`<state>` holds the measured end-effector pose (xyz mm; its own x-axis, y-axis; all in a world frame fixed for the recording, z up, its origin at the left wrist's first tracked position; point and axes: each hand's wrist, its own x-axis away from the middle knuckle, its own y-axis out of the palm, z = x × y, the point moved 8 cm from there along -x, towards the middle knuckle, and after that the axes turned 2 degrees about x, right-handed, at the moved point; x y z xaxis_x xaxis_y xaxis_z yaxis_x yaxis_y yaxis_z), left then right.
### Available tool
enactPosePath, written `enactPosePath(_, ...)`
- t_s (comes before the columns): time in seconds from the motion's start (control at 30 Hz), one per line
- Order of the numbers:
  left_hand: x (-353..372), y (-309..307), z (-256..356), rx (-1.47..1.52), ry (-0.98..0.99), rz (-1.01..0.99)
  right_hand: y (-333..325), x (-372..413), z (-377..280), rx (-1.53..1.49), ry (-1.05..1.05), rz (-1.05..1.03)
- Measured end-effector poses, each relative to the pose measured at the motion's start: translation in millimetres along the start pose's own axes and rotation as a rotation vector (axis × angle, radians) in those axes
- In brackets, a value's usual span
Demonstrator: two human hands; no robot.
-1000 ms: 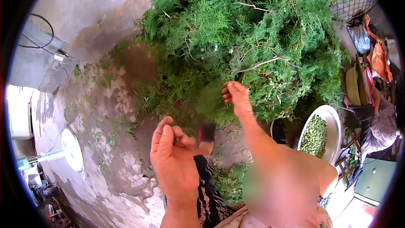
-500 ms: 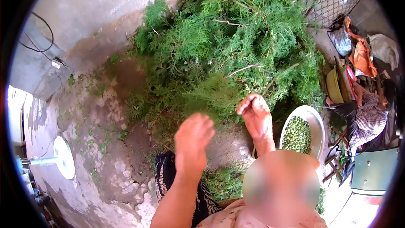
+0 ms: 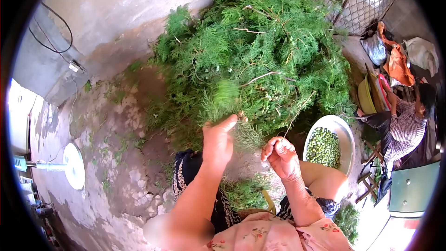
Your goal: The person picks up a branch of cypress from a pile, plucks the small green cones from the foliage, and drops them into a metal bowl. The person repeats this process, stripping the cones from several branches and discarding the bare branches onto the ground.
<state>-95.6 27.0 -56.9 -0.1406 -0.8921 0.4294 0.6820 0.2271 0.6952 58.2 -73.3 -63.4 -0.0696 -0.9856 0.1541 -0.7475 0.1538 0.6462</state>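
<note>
My left hand (image 3: 218, 143) is closed with the thumb out, at the front of a big heap of feathery evergreen branches (image 3: 274, 42). A green evergreen sprig (image 3: 225, 95), smeared by motion, rises from its fingers. Lower and to the right, my right hand (image 3: 282, 157) is pinched shut. A thin bare twig (image 3: 299, 111) runs up and right from its fingertips. Beside that hand stands a pale metal basin (image 3: 347, 144) with many small green cones (image 3: 323, 148) in it. More cut greenery (image 3: 246, 193) lies between my knees.
A white round fan (image 3: 74, 166) stands on the left of the worn concrete floor (image 3: 121, 181). At right another person (image 3: 409, 125) sits near a yellow basin (image 3: 365, 95) and an orange bag (image 3: 399, 65). A cable (image 3: 55, 49) hangs on the wall, and wire mesh (image 3: 360, 0) stands behind.
My right hand has moved lower, and its fingers are now pinched. My left hand has turned, with its thumb now to the right. The view has shifted slightly; my right knee now shows.
</note>
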Motion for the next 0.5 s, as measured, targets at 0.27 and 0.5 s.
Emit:
enactPosePath(0.27,-15.3,-3.4,31.6,0.031,0.226,-0.024,-30.7,8.0,-52.9,0.150,-0.117,0.135)
enactPosePath(0.5,-20.1,-31.3,47.4,0.079,0.171,0.102,-95.2,52.0,-159.6,0.686,-0.256,0.566)
